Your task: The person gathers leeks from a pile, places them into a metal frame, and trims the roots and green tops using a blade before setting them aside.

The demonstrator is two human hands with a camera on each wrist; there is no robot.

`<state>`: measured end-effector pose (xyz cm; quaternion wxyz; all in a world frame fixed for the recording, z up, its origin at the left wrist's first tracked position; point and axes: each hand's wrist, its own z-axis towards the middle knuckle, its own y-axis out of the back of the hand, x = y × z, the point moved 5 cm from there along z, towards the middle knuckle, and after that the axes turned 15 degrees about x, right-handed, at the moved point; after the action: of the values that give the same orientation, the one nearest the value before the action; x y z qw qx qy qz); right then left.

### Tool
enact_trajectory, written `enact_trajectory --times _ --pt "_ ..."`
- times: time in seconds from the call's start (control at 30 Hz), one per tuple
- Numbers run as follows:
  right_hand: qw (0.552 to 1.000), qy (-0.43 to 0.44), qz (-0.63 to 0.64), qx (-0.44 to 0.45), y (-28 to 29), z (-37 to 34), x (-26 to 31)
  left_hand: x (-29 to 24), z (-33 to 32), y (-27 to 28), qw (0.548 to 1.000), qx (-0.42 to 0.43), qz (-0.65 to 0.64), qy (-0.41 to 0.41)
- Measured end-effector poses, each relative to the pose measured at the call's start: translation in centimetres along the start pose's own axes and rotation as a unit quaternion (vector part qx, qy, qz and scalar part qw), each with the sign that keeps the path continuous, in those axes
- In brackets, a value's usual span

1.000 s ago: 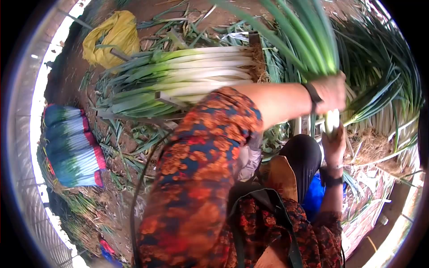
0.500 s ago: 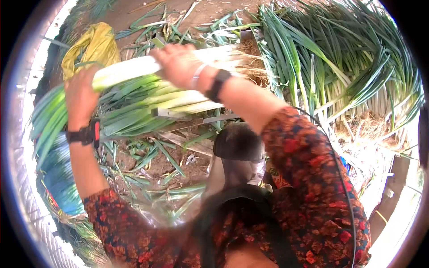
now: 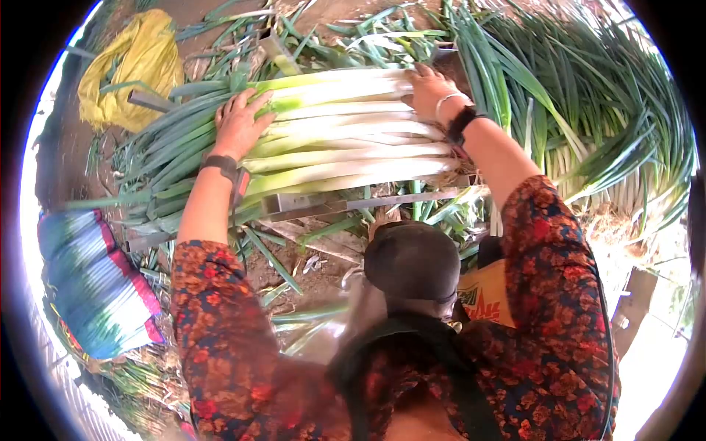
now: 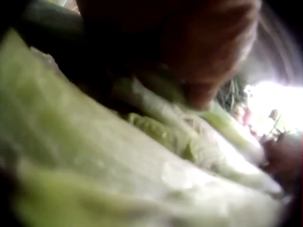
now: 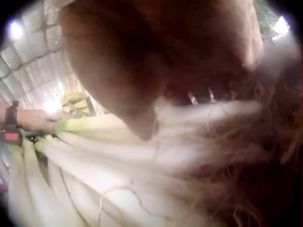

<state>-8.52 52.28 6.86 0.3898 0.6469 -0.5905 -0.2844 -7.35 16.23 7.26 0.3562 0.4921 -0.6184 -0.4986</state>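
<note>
A thick layer of long green onions (image 3: pixel 346 137) lies sideways in a metal-barred rack, white stalks and roots to the right, green leaves to the left. My left hand (image 3: pixel 240 126) rests with spread fingers on the far side of the layer, where white turns to green. At the root end, my right hand (image 3: pixel 434 94) lies over the uppermost stalks. The right wrist view shows its thumb touching the white stalks (image 5: pixel 113 156), with stringy roots (image 5: pixel 241 175) beside it. Close up in the left wrist view, pale stalks (image 4: pixel 118 156) run below the fingers.
More green onions (image 3: pixel 588 110) are heaped at the right. A yellow sack (image 3: pixel 136 70) lies at the far left, and printed blue-and-white packaging (image 3: pixel 99 279) nearer. The rack's metal posts (image 3: pixel 294 204) stick up beside the stalks. Loose leaves (image 3: pixel 272 257) litter the ground.
Both hands carried a bundle of green onions from the right heap over to the rack. The bundle now lies among the others, and the hands have moved apart, resting on top.
</note>
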Motion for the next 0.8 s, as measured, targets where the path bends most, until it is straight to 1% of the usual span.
enact_trajectory --times 0.03,0.07,0.1,0.17,0.2,0.23,0.3,0.33,0.37,0.47,0.57,0.6,0.67,0.7,0.73,0.8 --pt "1.000 0.000 0.008 0.015 0.4 0.3 0.4 0.1 -0.1 0.4 1.000 0.008 -0.012 -0.004" --pt "0.998 -0.016 0.047 0.032 0.8 0.7 0.9 0.3 -0.4 0.1 1.000 -0.010 -0.002 -0.024" --pt "0.993 -0.021 0.107 0.043 1.4 0.4 1.7 0.1 -0.7 0.1 1.000 0.009 -0.004 -0.022" --pt "0.993 -0.073 0.087 0.020 -0.4 1.1 3.0 0.0 -1.1 -0.4 1.000 0.012 -0.005 -0.025" --pt "0.991 -0.088 0.103 -0.022 -2.5 1.6 3.4 -0.1 -1.1 -0.8 0.999 0.023 0.003 -0.024" --pt "0.986 -0.098 0.134 -0.034 -3.2 1.3 3.7 -0.4 -1.1 -1.1 0.999 0.033 0.014 -0.024" --pt "0.987 -0.125 0.092 -0.034 -3.1 1.8 4.0 -0.3 -0.7 -0.1 0.998 0.050 0.032 -0.019" --pt "0.987 -0.122 0.093 -0.036 -3.2 1.9 4.0 1.4 0.6 -0.2 0.993 0.090 -0.056 -0.059" --pt "0.987 -0.123 0.091 -0.040 -3.3 2.2 3.7 3.0 2.6 -0.2 0.976 0.125 -0.146 -0.102" --pt "0.987 -0.116 0.088 -0.061 -3.5 2.4 3.6 5.8 5.1 3.8 0.968 0.116 -0.213 0.070" --pt "0.988 -0.113 0.084 -0.068 -3.7 2.4 3.6 4.0 6.6 5.4 0.982 0.072 -0.047 0.170" --pt "0.988 -0.113 0.082 -0.071 -3.7 2.5 3.5 2.7 6.6 5.6 0.981 0.057 -0.006 0.185" --pt "0.988 -0.112 0.080 -0.076 -3.7 2.5 3.5 4.5 9.2 4.1 0.984 0.019 -0.094 0.151" --pt "0.988 -0.111 0.081 -0.076 -3.6 2.5 3.4 4.4 9.5 4.4 0.982 0.002 -0.137 0.133" --pt "0.988 -0.110 0.082 -0.074 -3.8 2.5 3.4 3.3 8.9 4.6 0.985 -0.062 -0.156 0.023" --pt "0.987 -0.105 0.088 -0.078 -3.9 2.6 3.3 3.7 7.5 5.7 0.990 -0.124 -0.069 -0.001"
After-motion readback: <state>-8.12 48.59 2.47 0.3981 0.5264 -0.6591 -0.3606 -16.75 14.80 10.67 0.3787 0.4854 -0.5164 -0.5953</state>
